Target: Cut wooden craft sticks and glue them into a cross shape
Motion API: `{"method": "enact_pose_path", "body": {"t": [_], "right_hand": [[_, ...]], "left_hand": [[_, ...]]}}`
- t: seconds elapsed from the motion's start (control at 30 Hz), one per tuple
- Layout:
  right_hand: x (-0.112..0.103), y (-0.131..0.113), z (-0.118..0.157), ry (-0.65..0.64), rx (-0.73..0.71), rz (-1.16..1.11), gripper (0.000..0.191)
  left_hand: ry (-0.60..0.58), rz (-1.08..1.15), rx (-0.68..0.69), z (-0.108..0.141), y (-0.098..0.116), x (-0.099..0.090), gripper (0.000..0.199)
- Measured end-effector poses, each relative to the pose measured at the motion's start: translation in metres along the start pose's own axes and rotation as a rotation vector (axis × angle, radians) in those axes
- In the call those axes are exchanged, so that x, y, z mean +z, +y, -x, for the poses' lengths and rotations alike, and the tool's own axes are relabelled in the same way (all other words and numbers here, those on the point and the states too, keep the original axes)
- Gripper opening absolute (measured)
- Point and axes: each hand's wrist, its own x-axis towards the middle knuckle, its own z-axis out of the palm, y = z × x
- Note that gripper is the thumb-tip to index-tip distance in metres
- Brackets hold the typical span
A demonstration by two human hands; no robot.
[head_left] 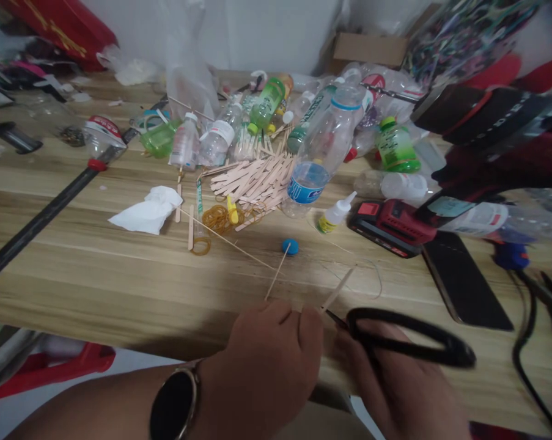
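My left hand [276,348], with a dark round watch on the wrist, is closed at the table's front edge. A thin wooden stick [277,272] sticks out of its fingers, its far tip meeting a small blue round piece [290,247]. Beyond the thumb, a flat pale stick [338,289] points up and right; whether the fingers grip it is hidden. My right hand [395,379] is wrapped round black-handled scissors [408,339], slightly blurred. Their dark blades reach toward the flat stick's lower end beside my left thumb.
Popsicle sticks [257,177] lie piled mid-table near rubber bands [218,218], a tissue [150,209] and a glue bottle [335,214]. Plastic bottles [321,140] crowd the back. Rightward are a red-black power tool [395,226] and a phone [466,278]. A dark bar [41,217] lies left.
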Motion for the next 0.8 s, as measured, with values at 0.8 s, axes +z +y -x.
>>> {"method": "enact_pose_path", "body": {"t": [0.8], "right_hand": [[-0.008,0.012,0.006,0.032,-0.131,0.28,0.019]], "left_hand": [[-0.002,0.248,-0.116,-0.004,-0.015,0.013,0.032]]}}
